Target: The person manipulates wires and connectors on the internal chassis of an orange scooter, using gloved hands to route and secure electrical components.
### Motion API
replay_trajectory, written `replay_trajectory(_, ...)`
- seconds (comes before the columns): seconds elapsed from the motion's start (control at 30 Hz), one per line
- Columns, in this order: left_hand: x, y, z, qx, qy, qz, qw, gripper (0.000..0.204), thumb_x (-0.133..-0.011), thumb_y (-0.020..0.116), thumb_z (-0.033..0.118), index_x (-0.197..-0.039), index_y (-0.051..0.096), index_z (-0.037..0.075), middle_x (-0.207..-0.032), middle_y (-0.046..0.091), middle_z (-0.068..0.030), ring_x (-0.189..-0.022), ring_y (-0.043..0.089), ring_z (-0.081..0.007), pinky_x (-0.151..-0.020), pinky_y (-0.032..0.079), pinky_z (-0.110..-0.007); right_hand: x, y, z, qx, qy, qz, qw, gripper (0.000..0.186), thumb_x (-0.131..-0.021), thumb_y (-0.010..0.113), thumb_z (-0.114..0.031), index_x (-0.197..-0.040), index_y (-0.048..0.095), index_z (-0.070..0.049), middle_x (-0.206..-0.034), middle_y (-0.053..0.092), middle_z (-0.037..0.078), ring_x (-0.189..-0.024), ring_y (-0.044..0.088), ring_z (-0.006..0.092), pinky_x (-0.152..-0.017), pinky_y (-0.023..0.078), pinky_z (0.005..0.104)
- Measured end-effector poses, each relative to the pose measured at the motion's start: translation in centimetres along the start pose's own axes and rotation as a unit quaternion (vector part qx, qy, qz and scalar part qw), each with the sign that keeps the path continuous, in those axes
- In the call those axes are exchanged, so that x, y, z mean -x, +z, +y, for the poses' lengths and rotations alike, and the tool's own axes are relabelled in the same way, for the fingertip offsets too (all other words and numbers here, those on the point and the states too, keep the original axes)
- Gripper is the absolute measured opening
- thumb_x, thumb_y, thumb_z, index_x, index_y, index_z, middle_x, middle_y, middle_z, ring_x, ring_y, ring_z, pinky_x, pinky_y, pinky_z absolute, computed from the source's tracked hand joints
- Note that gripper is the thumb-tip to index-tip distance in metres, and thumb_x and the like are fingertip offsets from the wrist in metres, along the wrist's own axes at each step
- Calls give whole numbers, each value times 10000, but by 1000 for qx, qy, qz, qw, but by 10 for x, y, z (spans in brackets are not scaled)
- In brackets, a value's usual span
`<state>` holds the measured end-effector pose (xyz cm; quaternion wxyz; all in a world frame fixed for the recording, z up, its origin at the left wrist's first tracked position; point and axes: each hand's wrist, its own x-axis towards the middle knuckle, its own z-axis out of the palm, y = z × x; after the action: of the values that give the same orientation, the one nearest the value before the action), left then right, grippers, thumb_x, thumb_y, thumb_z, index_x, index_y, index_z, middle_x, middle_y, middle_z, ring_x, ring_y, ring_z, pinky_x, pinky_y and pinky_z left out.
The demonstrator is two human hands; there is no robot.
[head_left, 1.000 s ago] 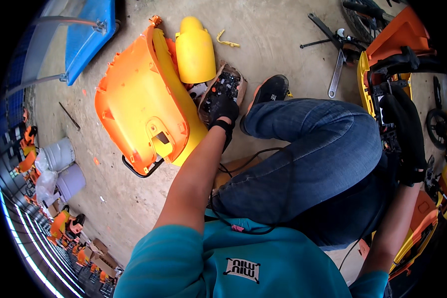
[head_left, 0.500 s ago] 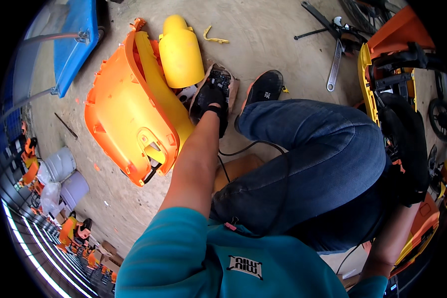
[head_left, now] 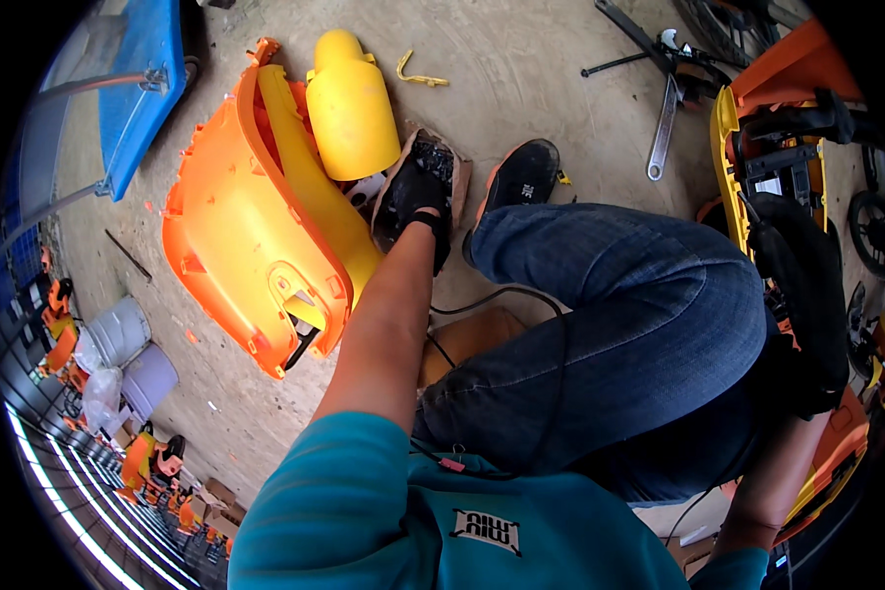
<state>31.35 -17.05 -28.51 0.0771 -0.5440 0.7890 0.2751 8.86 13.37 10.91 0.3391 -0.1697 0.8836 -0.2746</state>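
Note:
My left hand point(head_left: 413, 192), black-gloved, reaches into an open brown paper container point(head_left: 459, 172) of small black parts, its fingers hidden among them. It lies beside a large orange-and-yellow plastic body panel point(head_left: 216, 226) and a yellow molded cover point(head_left: 354, 118). My right hand point(head_left: 798, 329), also dark-gloved, is at the yellow-edged vehicle body point(head_left: 723, 157) on the right, where black fittings show; its fingers and anything in them are too dark to make out. A black cable point(head_left: 501, 291) loops over my bent leg.
A blue trolley point(head_left: 143, 108) stands upper left. A large wrench point(head_left: 664, 128) and other tools lie upper right near a wheel point(head_left: 708, 29). Buckets point(head_left: 118, 324), a plastic bag and several orange vehicles point(head_left: 143, 462) line the left side. My shoe point(head_left: 523, 172) rests near the container.
My left hand has sunk further into the paper container, covering more of its contents. The whole view has shifted slightly, with the panels appearing further left. My right hand remains at the vehicle body.

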Motion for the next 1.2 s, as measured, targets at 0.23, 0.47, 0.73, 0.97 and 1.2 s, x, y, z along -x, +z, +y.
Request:
replay_trajectory(0.23, 12, -31, 43, 4, -1, -38, 999, 351, -967, 458, 308, -1213, 606, 106, -1145, 647, -151, -1030, 632, -287, -855, 495, -395, 0, 4, 2, -13, 15, 7, 1000, 292, -952, 571, -159, -1219, 592, -44, -1051, 623, 66, -939, 598, 145, -826, 479, 287)
replay_trajectory(0.47, -52, 38, -28, -611, 303, 45, 730, 467, -994, 369, 359, -1354, 493, 88, -1359, 519, -125, -1265, 469, -233, -1079, 316, -350, -2, 6, -5, -1, 23, -6, 1000, 296, -948, 559, -134, -1228, 582, -41, -1046, 616, 72, -924, 597, 145, -831, 483, 293)
replay_trajectory(0.73, -52, 32, -10, -656, 321, -69, 679, 526, -946, 433, 329, -1406, 446, 76, -1480, 421, -86, -1353, 402, -234, -1145, 250, -413, -3, 6, 2, -28, 4, 0, 1000, 302, -946, 579, -135, -1238, 597, -57, -1060, 632, 50, -909, 590, 118, -790, 473, 256)
replay_trajectory(0.97, -20, -11, 31, -612, 368, -94, 694, 501, -930, 439, 259, -1366, 481, 14, -1442, 450, -157, -1347, 409, -278, -1148, 253, -406, 0, 6, -6, -15, -2, 10, 1000, 272, -933, 573, -111, -1187, 606, -20, -1028, 633, 88, -936, 606, 154, -846, 481, 289)
replay_trajectory(1.2, -20, -10, 12, -124, 218, -70, 965, 239, -912, 479, 219, -993, 668, 97, -1018, 662, -169, -941, 644, -230, -808, 507, -358, 7, 1, 2, -2, -49, 37, 998, 308, -905, 603, -125, -1199, 613, -35, -1086, 639, 113, -991, 613, 201, -872, 484, 322)
